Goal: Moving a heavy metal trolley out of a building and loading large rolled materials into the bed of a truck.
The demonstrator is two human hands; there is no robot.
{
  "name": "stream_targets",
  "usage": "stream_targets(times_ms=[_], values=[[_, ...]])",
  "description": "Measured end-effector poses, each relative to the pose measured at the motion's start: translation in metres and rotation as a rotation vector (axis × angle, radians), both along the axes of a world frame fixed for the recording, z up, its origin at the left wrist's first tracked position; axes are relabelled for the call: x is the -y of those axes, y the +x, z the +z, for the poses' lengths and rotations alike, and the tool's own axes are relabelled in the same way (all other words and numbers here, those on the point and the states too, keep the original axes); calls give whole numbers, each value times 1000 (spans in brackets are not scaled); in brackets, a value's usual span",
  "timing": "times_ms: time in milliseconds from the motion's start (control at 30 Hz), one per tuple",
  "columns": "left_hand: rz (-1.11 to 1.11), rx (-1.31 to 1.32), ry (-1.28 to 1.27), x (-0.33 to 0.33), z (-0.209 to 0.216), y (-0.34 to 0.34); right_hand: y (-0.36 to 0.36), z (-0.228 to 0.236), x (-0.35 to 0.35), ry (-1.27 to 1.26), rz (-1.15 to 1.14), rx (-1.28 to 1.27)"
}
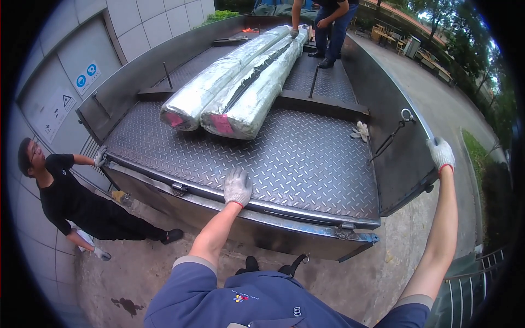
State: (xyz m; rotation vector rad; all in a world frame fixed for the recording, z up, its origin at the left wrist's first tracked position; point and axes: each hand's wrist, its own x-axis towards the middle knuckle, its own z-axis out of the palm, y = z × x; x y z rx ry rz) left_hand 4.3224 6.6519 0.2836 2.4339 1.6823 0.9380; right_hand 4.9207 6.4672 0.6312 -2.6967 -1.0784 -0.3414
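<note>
My left hand (238, 187), in a white work glove with a red cuff, lies flat on the rear edge of the truck bed (306, 164), fingers stretched forward over the diamond-plate steel. My right hand (441, 154), gloved the same way, grips the rear end of the right side panel (402, 120) at its top edge. Ahead of my left hand, two long bundles wrapped in silvery plastic, a left bundle (219, 76) and a right bundle (262, 82), lie side by side along the bed. Pink patches mark their near ends. Neither hand touches them.
The tailgate (273, 232) hangs down before me. A dark crossbeam (322, 104) with upright rods spans the bed. A loose glove (360, 131) lies near the right panel's chain (387, 143). One co-worker (71, 191) stands at left, touching the truck; another (331, 27) stands on the bed.
</note>
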Motion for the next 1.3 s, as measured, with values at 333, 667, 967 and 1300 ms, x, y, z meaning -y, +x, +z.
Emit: stream_targets(times_ms=[333, 667, 967, 1300], values=[[-12, -7, -20, 0, 2, 0, 1, 0, 1, 10, 3, -10], [-14, 18, 29, 0, 3, 1, 0, 0, 0, 18, 14, -8], [-14, 18, 24, 3, 10, 2, 1, 0, -1, 19, 6, -8], [-22, 41, 43, 3, 8, 5, 4, 1, 2, 16, 0, -9]])
